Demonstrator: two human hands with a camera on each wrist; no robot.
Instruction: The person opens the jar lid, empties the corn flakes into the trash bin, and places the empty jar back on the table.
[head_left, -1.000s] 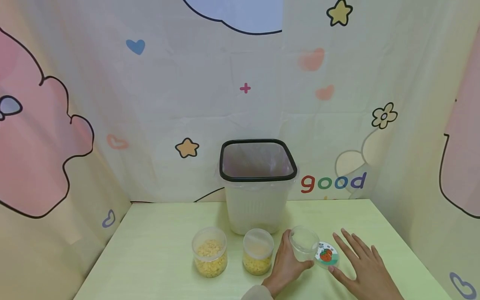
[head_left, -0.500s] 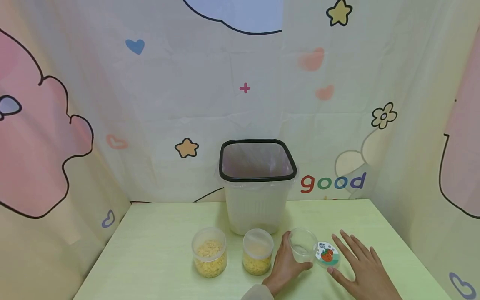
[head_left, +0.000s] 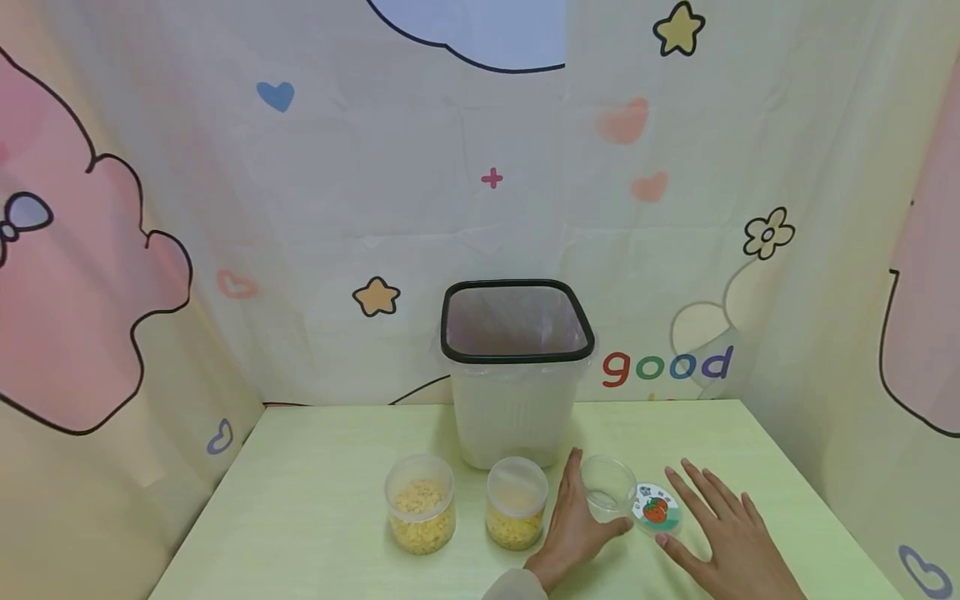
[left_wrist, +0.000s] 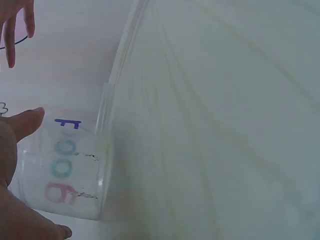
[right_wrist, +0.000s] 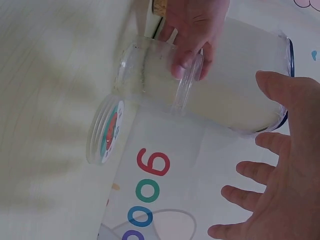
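A clear, empty-looking plastic jar (head_left: pixel 609 490) stands upright on the table. My left hand (head_left: pixel 576 525) is beside it, thumb and fingers spread around its near left side. In the left wrist view a gap shows between the thumb and the jar wall (left_wrist: pixel 65 165). Right of the jar lies a round screw lid (head_left: pixel 656 508) with a red fruit picture; its ridged side (right_wrist: pixel 97 135) shows in the right wrist view. Over the table on the lid's right, my right hand (head_left: pixel 723 533) has spread fingers and holds nothing.
Two clear jars with yellow crumbly contents, a wider jar (head_left: pixel 421 505) and a narrower jar (head_left: pixel 516 505), stand left of my left hand. Behind them is a pale bin (head_left: pixel 513 408) with a black rim and plastic liner. A printed cloth (head_left: pixel 420 192) hangs behind the table (head_left: pixel 315 492).
The clear jar was tilted in my left hand a second ago and now stands upright. My left fingers have straightened and moved off it. The right hand has hardly moved.
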